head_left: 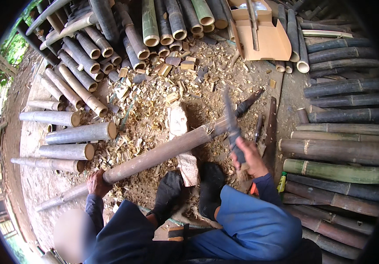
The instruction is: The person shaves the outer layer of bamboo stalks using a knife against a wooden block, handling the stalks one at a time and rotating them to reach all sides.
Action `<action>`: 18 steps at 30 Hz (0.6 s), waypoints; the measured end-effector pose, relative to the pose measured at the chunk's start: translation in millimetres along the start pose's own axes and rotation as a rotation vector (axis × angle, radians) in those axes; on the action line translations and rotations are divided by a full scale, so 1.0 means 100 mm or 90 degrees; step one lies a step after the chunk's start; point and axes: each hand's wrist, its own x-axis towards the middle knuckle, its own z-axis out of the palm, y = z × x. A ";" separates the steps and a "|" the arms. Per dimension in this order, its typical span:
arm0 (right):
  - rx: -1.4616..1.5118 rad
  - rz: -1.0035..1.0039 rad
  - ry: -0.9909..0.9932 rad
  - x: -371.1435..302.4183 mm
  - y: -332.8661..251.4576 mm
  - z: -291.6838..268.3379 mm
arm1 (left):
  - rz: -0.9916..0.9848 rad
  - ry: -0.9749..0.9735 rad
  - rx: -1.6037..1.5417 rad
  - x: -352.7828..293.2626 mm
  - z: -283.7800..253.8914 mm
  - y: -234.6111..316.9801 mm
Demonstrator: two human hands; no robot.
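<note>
Slanting across mid-frame from lower left to upper right, the bamboo pole (163, 152) meets the left hand (98, 184), grip unclear, at its lower end, while the right hand (249, 157) clasps a knife (230, 116) near its upper end.

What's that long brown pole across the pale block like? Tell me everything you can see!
The long brown pole is round and looks like bamboo, with a ring-like joint and frayed, pale bits toward its upper-right end. It slants across the pale block, from lower left to upper right. The left hand holds its lower-left end. A dark-handled tool in the right hand overlaps the other end in view; whether they touch is unclear.
</note>
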 end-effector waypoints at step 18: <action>-0.165 0.017 -0.021 0.11 0.34 0.52 | -0.021 0.023 0.002 -0.01 0.08 -0.14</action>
